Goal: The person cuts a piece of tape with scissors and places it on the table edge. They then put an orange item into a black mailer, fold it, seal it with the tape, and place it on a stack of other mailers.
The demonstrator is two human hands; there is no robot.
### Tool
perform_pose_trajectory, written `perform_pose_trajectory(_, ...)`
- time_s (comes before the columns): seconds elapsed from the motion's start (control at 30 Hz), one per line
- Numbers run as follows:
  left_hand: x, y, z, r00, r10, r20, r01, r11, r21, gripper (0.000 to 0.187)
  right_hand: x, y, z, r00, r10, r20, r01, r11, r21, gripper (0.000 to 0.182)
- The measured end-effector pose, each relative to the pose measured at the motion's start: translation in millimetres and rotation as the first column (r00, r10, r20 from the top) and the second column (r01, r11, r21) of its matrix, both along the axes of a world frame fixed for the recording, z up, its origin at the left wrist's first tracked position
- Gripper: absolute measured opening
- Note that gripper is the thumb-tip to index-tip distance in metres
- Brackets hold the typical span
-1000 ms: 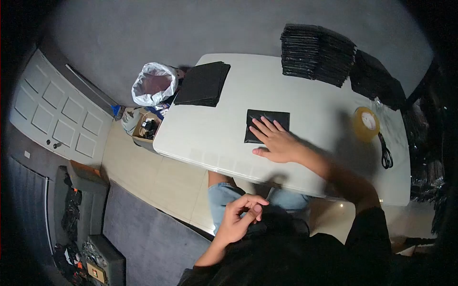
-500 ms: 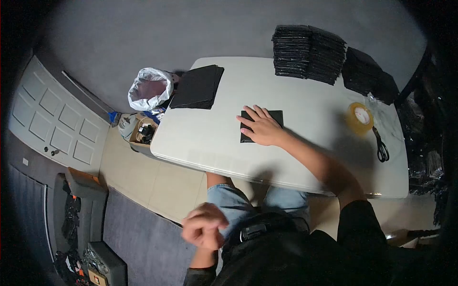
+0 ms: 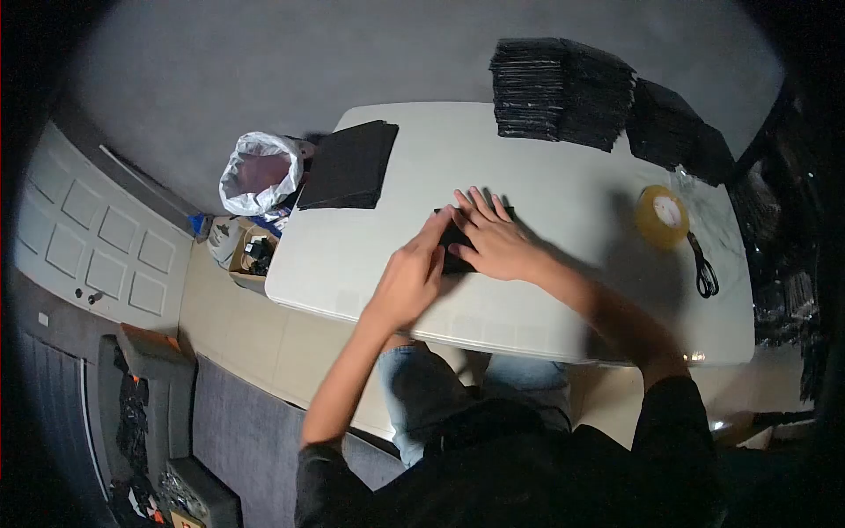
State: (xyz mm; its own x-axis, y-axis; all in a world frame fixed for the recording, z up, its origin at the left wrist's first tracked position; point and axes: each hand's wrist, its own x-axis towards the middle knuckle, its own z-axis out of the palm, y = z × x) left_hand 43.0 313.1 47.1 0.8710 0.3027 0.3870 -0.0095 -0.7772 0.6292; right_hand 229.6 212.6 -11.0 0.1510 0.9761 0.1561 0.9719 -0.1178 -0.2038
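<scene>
A small black folded packet lies on the white table, mostly covered by both hands. My right hand rests flat on it with the fingers spread. At the packet's left edge is my left hand, its fingertips touching the packet close to my right fingers; its fingers are stretched out. Flat black sheets lie in a pile at the table's left end.
Tall stacks of black packets stand at the back right, with more beside them. A yellow tape roll and black scissors lie at the right. A lined bin and a box are left of the table.
My left hand has moved up from beside my lap to the packet's left edge. My right hand stays on the packet. The view has shifted slightly.
</scene>
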Motion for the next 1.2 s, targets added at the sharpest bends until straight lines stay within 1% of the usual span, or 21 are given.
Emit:
perform_pose_trajectory(0.03,12,10,-11,1.000,-0.012,-0.003,0.012,1.000,-0.003,0.054,-3,-6,0,0.989,-0.056,0.138,0.068,0.994,-0.084,0.081)
perform_pose_trajectory(0.1,31,29,-24,0.980,-0.017,-0.199,0.067,0.967,0.246,0.058,-1,-11,-5,0.997,-0.049,0.054,0.055,0.993,-0.103,0.079)
perform_pose_trajectory(0.23,38,40,-45,0.919,0.009,-0.394,0.172,0.889,0.423,0.061,1,-11,-11,0.999,-0.024,0.046,0.026,0.999,-0.040,0.083)
perform_pose_trajectory(0.37,32,44,-50,0.935,-0.008,-0.354,0.174,0.881,0.440,0.062,-1,-20,-2,0.998,0.010,0.062,-0.010,1.000,0.005,0.090)
perform_pose_trajectory(0.4,31,44,-44,0.935,-0.033,-0.352,0.133,0.955,0.264,0.062,-6,-26,2,0.989,0.051,0.139,-0.070,0.989,0.132,0.078)
perform_pose_trajectory(0.47,26,48,-36,0.947,-0.031,-0.319,0.025,0.999,-0.022,0.066,-2,-31,-5,0.970,0.173,0.174,-0.193,0.975,0.107,0.066)
perform_pose_trajectory(0.5,26,53,-37,0.948,-0.025,-0.318,0.016,0.999,-0.029,0.066,-3,-33,-6,0.938,0.288,0.193,-0.307,0.949,0.074,0.056)
perform_pose_trajectory(0.53,26,57,-41,0.973,-0.020,-0.229,-0.010,0.991,-0.131,0.068,-1,-32,-7,0.891,0.281,0.357,-0.378,0.895,0.237,0.033)
perform_pose_trajectory(0.57,26,62,-43,0.990,-0.009,-0.139,-0.023,0.973,-0.229,0.071,-2,-34,-8,0.893,0.282,0.352,-0.376,0.897,0.234,0.033)
perform_pose_trajectory(0.63,28,79,-45,0.973,0.035,-0.229,-0.081,0.978,-0.193,0.073,0,-30,12,0.894,0.277,0.353,-0.380,0.885,0.268,0.024)
perform_pose_trajectory(0.7,27,92,-48,0.944,0.069,-0.322,-0.147,0.963,-0.225,0.074,5,-33,52,0.964,0.205,0.169,-0.258,0.874,0.412,0.017)
perform_pose_trajectory(0.73,24,84,-34,0.963,0.013,-0.271,-0.117,0.920,-0.373,0.076,10,-38,80,0.990,0.139,-0.036,-0.109,0.889,0.446,0.016)
perform_pose_trajectory(0.77,24,88,-41,0.964,0.015,-0.265,-0.117,0.920,-0.373,0.076,18,-39,99,0.968,0.072,-0.242,0.046,0.894,0.447,0.018)
perform_pose_trajectory(0.83,27,100,-60,0.991,-0.027,-0.133,-0.066,0.764,-0.642,0.077,54,-37,105,0.839,0.044,-0.542,0.263,0.840,0.474,0.023)
perform_pose_trajectory(0.9,24,98,-58,0.988,-0.043,-0.147,-0.056,0.789,-0.611,0.076,83,-50,119,0.848,-0.169,-0.502,0.343,0.898,0.276,0.023)
perform_pose_trajectory(0.93,25,97,-56,0.985,-0.053,-0.165,-0.053,0.812,-0.581,0.075,66,-61,143,0.886,-0.361,-0.291,0.418,0.894,0.162,0.024)
perform_pose_trajectory(0.97,26,98,-56,0.985,-0.054,-0.162,-0.051,0.811,-0.583,0.075,61,-64,136,0.887,-0.362,-0.287,0.417,0.895,0.160,0.024)
perform_pose_trajectory(1.03,25,97,-59,0.969,-0.055,-0.240,-0.073,0.867,-0.493,0.069,51,-70,113,0.982,-0.096,-0.162,0.142,0.944,0.298,0.024)
perform_pose_trajectory(1.1,23,92,-56,0.962,-0.041,-0.271,-0.091,0.885,-0.456,0.066,41,-66,89,0.976,0.014,-0.218,0.027,0.982,0.186,0.028)
perform_pose_trajectory(1.17,23,88,-56,0.954,-0.024,-0.299,-0.105,0.907,-0.408,0.064,40,-54,54,0.942,0.336,-0.010,-0.327,0.923,0.204,0.038)
perform_pose_trajectory(1.2,23,88,-56,0.957,-0.034,-0.288,-0.081,0.923,-0.376,0.063,36,-48,52,0.934,0.355,-0.030,-0.354,0.935,0.034,0.046)
